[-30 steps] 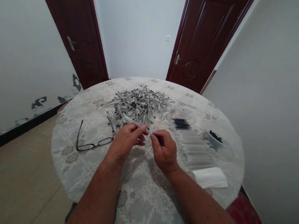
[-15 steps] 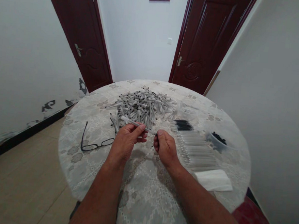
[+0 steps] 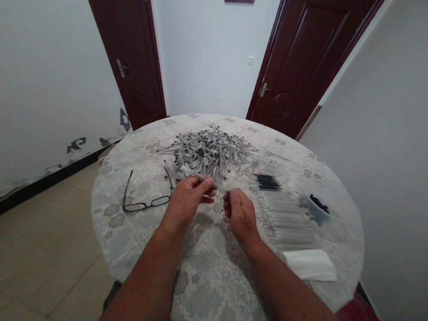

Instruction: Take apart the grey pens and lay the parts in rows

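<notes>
My left hand point(image 3: 188, 194) pinches a slim, whitish pen-like tube point(image 3: 191, 171) between thumb and fingers, tilted with its far end up to the left. Close by on the right, my right hand point(image 3: 241, 215) is closed in a pinch, and a small dark piece point(image 3: 228, 193) shows at its fingertips. A narrow gap lies between the tube's near end and the right fingers. Behind both hands is a loose pile of similar tubes with dark ends point(image 3: 214, 151). Right of my right hand lies a neat row of clear tubes point(image 3: 287, 212), black toward the far end.
Eyeglasses point(image 3: 145, 206) lie on the left of the round table's patterned cover point(image 3: 212, 287). At the right stands a clear tub point(image 3: 316, 214) with small black pieces. A folded white cloth point(image 3: 311, 264) lies nearer, and a clear plastic bag point(image 3: 270, 160) lies beside the pile.
The tube's near end and my right fingers, together half a second ago, are now slightly apart. The whole view has shifted a little as my head turned left.
</notes>
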Demonstrator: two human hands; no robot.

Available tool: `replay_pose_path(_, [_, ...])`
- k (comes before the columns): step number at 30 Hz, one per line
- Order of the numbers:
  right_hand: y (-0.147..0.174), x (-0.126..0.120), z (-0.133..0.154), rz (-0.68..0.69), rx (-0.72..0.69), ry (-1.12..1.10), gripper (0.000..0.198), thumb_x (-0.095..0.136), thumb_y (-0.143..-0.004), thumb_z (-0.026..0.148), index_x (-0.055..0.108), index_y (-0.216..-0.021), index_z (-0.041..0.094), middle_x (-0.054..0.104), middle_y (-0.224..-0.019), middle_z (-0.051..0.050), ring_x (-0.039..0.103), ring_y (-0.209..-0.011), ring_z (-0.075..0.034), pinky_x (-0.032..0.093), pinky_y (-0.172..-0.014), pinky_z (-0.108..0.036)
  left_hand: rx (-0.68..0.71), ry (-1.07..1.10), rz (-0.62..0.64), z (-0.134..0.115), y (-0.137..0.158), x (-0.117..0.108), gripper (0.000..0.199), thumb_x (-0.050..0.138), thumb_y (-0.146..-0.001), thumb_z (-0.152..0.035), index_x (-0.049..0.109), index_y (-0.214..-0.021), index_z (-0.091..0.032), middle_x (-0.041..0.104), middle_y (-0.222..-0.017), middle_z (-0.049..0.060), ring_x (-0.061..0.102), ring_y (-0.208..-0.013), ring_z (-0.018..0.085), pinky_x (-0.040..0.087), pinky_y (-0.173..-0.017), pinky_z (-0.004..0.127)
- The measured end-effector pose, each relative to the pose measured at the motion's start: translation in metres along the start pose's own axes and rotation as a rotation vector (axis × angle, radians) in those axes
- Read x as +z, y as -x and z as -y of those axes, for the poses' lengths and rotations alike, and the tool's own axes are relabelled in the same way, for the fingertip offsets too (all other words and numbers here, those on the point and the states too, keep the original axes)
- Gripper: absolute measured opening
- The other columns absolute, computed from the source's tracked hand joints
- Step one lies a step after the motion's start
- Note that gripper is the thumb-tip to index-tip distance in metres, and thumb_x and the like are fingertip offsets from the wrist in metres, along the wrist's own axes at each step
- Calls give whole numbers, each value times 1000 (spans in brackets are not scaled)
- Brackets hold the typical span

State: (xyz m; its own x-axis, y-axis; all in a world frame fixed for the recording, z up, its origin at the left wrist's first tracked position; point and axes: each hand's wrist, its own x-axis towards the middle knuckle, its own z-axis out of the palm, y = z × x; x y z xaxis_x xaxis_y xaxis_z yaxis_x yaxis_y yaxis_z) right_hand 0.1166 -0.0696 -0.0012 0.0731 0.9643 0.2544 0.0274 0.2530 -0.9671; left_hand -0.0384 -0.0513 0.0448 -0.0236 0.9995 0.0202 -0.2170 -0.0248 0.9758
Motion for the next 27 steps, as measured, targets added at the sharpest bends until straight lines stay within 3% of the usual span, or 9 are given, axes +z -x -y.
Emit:
replay_pose_path(4, [0,-1,-2,13,-29,29,38,49,-103,52,59,-84,20,53,-67,3,48,-57,-11,39,-52,-23,-5,-11,10,1,-1,-1,42,81,-78,-52,74,-93,-14,74,-85,9,69,-75,20,61,-66,33])
replay_pose_path(9, [0,-2,-4,8,-33,-59,26,57,-100,48,60,-103,22,59,-79,2,50,-59,-11,39,-52,-24,-3,-4,15,2,-2,-1,40,81,-79,-51,74,-94,-14,73,-85,8,69,-76,20,61,-67,34])
replay_pose_path(16, [-4,-3,-4,0,7,25,42,50,-102,54,57,-78,21,54,-66,2,48,-57,-12,38,-51,-24,-6,-10,13,3,-3,-2,40,82,-77,-51,73,-91,-14,73,-82,7,69,-73,20,61,-66,35])
replay_pose_path(22, [-4,-2,-2,8,-40,-59,23,60,-97,45,59,-93,22,52,-67,5,47,-55,-11,37,-50,-23,-2,20,-11,4,-4,-2,42,83,-76,-51,73,-91,-14,73,-82,7,68,-73,20,60,-65,34])
replay_pose_path(27, [-4,-1,-3,6,-16,-76,27,58,-97,49,60,-98,22,58,-76,2,49,-56,-11,38,-50,-24,6,10,-20,7,-5,-3,42,83,-76,-51,73,-91,-13,72,-82,8,67,-71,19,60,-64,34])
